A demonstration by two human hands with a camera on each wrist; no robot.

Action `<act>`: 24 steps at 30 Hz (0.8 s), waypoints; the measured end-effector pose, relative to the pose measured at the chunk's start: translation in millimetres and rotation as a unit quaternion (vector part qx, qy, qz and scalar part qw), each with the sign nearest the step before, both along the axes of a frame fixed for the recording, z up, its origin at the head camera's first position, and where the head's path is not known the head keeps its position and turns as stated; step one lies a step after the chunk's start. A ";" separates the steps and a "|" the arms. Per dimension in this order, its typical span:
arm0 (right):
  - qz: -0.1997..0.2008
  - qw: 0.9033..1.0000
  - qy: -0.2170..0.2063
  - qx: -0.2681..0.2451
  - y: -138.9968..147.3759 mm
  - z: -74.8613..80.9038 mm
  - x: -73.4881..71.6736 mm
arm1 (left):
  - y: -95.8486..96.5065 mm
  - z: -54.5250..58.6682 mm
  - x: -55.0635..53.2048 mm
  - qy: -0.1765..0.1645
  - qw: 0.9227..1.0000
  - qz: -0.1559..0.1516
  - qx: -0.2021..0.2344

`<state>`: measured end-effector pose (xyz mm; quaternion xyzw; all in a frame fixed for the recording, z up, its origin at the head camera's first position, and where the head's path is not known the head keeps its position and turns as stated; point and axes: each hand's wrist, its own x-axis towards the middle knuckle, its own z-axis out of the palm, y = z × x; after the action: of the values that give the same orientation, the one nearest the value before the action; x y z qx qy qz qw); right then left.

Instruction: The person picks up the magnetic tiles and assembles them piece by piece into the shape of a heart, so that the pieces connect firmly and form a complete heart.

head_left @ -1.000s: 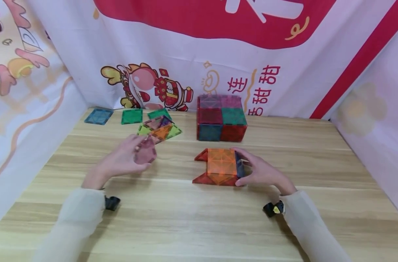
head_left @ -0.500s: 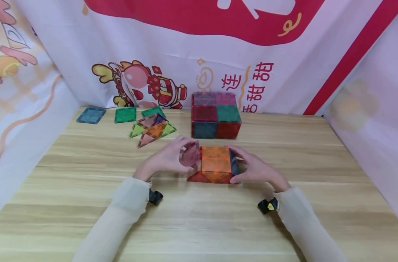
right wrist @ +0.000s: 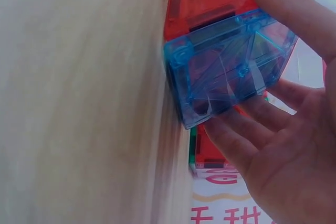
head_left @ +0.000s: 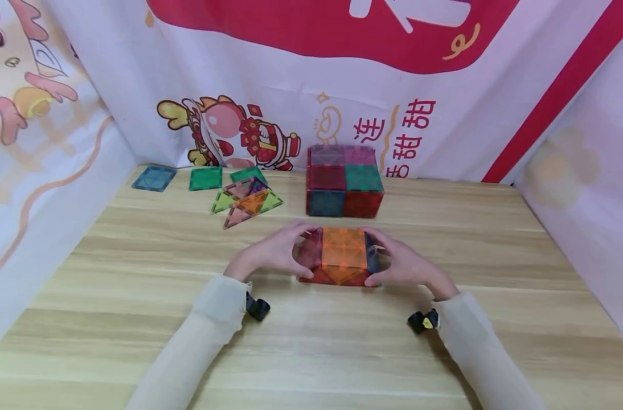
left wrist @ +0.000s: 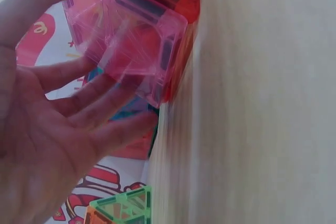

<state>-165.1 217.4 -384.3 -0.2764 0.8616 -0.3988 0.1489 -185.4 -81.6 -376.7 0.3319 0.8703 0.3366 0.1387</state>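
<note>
Mid-table: block (head_left: 344, 257), resting on table (head_left: 322, 353), in front of box, just apart from it. On top: flat orange tile (head_left: 344, 242). On near face: orange triangle (head_left: 339, 275), tip down, with red triangles (head_left: 319, 277) either side. At left end: pink tile (left wrist: 123, 40), sloping down and outward from top edge, set against red sides. At right end: blue tile (right wrist: 231, 72), same slope, mirrored.

On left end: left hand (head_left: 274, 250), grip clamped on pink tile, thumb at near edge, fingers round to far edge. On right end: right hand (head_left: 409, 266), grip clamped on blue tile, thumb at near side, fingers along far edge. Can't tell how hard either presses.

Behind block: box (head_left: 344, 181) of see-through tiles, dark red and green on top toward front, paler purple and pink behind, blue and red on near face.

Back left, well apart from block: pile (head_left: 247, 203) of overlapping flat pieces, light green, pink, orange, purple. Just behind pile: green tile (head_left: 245, 174), partly covered. Farther left, in a row: green square (head_left: 205, 179), then blue square (head_left: 154, 179).

On both arms: pale sleeves (head_left: 209, 319), black devices (head_left: 258, 307) at wrists. Behind table: white cloth (head_left: 270, 71) with red print, cartoon figure, characters.
</note>
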 end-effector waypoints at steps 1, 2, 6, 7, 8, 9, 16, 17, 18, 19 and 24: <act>0.001 1.000 0.004 0.003 -0.9 0.5 0.8 | 0.9 -1.5 0.0 -0.002 1.000 0.000 0.003; 0.002 1.000 0.010 0.007 -2.2 1.3 1.6 | 1.7 -2.8 -0.3 -0.001 1.000 -0.001 0.004; -0.003 0.999 0.043 0.022 -9.1 5.1 3.6 | 4.9 -5.9 -1.5 0.023 1.000 0.000 -0.008; -0.004 0.998 0.054 0.025 -10.8 6.1 3.7 | 5.3 -5.8 -1.9 0.031 0.999 0.002 -0.013; -0.006 0.997 0.065 0.027 -12.2 6.8 3.7 | 5.5 -5.4 -2.0 0.035 0.999 0.004 -0.016; -0.007 0.997 0.074 0.029 -13.4 7.3 3.8 | 5.7 -5.2 -1.9 0.037 0.999 0.005 -0.019; -0.019 0.994 0.098 0.033 -9.3 5.5 4.6 | 8.4 -2.9 1.7 0.010 1.000 -0.005 -0.017; -0.020 0.994 0.098 0.034 -7.0 4.8 4.6 | 8.8 -3.0 2.0 0.004 1.000 -0.008 -0.015; -0.022 0.994 0.098 0.035 -4.3 3.9 4.6 | 9.1 -3.3 2.0 0.000 1.000 -0.011 -0.013; -0.022 0.994 0.097 0.036 -1.5 3.2 4.3 | 9.0 -3.3 2.1 -0.002 1.000 -0.014 -0.012; -0.036 0.995 0.083 0.032 14.4 2.8 3.9 | 4.9 -2.8 1.0 -0.004 1.000 -0.016 -0.014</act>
<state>-161.2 231.7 -381.5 -0.2728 0.8928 -0.3513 0.0711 -184.4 -76.8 -379.5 0.3421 0.8690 0.3233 0.1526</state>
